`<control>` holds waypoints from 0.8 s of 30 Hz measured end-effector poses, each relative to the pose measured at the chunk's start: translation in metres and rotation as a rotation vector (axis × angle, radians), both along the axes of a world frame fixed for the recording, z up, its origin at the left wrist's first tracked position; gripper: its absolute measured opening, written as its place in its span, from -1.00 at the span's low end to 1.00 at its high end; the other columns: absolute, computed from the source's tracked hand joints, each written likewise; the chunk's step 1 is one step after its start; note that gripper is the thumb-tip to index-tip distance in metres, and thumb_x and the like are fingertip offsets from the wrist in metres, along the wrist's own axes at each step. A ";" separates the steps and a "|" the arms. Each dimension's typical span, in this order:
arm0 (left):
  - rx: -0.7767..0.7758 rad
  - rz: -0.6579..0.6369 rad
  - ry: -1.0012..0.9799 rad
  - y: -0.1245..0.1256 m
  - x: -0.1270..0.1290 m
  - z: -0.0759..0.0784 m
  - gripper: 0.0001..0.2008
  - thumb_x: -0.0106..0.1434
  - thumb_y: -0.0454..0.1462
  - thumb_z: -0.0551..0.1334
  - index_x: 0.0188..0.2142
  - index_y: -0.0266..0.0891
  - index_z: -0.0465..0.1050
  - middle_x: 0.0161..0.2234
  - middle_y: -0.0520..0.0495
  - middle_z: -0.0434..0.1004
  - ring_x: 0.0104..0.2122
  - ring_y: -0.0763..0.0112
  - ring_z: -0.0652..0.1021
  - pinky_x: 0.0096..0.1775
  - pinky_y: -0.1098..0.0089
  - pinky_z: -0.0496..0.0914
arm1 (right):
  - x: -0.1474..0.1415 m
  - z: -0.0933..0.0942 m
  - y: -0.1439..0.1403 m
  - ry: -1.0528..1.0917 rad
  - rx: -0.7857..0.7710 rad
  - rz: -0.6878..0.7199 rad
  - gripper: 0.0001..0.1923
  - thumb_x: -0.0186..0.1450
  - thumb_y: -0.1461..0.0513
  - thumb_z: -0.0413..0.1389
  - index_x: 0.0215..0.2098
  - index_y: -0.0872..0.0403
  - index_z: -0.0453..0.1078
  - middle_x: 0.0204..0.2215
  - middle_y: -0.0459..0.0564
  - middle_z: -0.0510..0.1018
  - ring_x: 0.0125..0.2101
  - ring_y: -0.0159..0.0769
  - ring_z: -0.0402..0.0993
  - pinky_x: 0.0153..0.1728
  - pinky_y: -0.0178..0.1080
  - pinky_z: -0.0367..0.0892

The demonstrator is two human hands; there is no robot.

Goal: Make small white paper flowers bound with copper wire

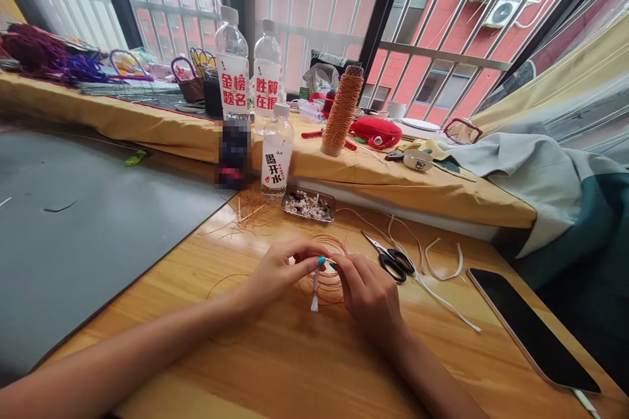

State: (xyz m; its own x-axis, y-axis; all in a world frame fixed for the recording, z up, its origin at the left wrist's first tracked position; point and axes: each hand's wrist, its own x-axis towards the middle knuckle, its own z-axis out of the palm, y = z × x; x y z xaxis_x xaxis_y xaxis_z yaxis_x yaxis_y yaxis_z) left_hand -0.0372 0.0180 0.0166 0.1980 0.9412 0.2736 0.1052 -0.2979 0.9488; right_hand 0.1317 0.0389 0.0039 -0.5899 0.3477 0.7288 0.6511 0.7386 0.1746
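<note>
Where the two hands meet over the glossy wooden table (pixel 295 366), they hold a small white stick with a round turquoise bead (pixel 321 261) at its top. The left hand (pixel 276 273) pinches the stick just under the bead between thumb and fingertips; the right hand (pixel 367 291) closes its fingertips on the other side, knuckles up. The stick hangs roughly upright, its pale lower end just above the tabletop. Behind it lies a loose coil of thin copper wire (pixel 329 262), partly hidden by the fingers. Black-handled scissors (pixel 392 258) lie just right of the right hand, blades shut, next to a limp white cord (pixel 442 288). A shallow tray of small pale beads (pixel 308 205) sits farther back, beside a clear plastic bottle (pixel 276 160) with a white label. A cone of copper-coloured thread (pixel 341 111) stands on the yellow cloth ledge. A dark flat phone (pixel 531 327) lies at the right; a grey mat (pixel 88 236) covers the left.
</note>
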 end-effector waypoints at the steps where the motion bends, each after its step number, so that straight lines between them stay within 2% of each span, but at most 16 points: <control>1: -0.024 -0.013 -0.022 0.001 0.000 0.000 -0.83 0.11 -0.28 0.12 -0.31 -0.28 0.40 -0.37 -0.02 0.48 -0.36 0.45 0.45 -0.27 0.45 0.32 | 0.000 0.000 0.000 -0.010 -0.003 0.001 -0.85 0.18 0.38 -0.02 -0.28 0.18 0.32 -0.51 -0.02 0.44 -0.48 -0.37 0.29 -0.44 -0.34 0.13; 6: -0.089 -0.039 -0.052 0.005 -0.001 -0.003 -0.85 0.08 -0.25 0.15 -0.41 -0.31 0.40 -0.46 -0.01 0.46 -0.39 0.46 0.43 -0.29 0.46 0.30 | 0.000 -0.001 0.000 -0.054 0.006 0.003 -0.84 0.18 0.37 -0.03 -0.27 0.18 0.32 -0.52 -0.02 0.43 -0.49 -0.36 0.26 -0.44 -0.33 0.11; 17: -0.207 -0.085 -0.124 0.014 -0.002 -0.006 -0.80 0.00 -0.20 0.20 -0.51 -0.33 0.34 -0.56 0.08 0.37 -0.54 0.60 0.31 -0.47 0.54 0.19 | 0.000 0.005 -0.001 -0.159 0.039 -0.025 -0.80 0.24 0.34 -0.12 -0.28 0.18 0.33 -0.51 0.00 0.42 -0.49 -0.35 0.26 -0.44 -0.31 0.09; 24: -0.316 -0.082 -0.186 0.015 0.001 -0.001 -0.76 -0.08 -0.19 0.25 -0.54 -0.35 0.31 -0.55 0.06 0.39 -0.54 0.61 0.32 -0.46 0.54 0.17 | -0.001 0.005 -0.001 -0.177 0.067 -0.024 -0.79 0.24 0.36 -0.13 -0.27 0.20 0.33 -0.49 0.01 0.43 -0.47 -0.34 0.27 -0.42 -0.30 0.09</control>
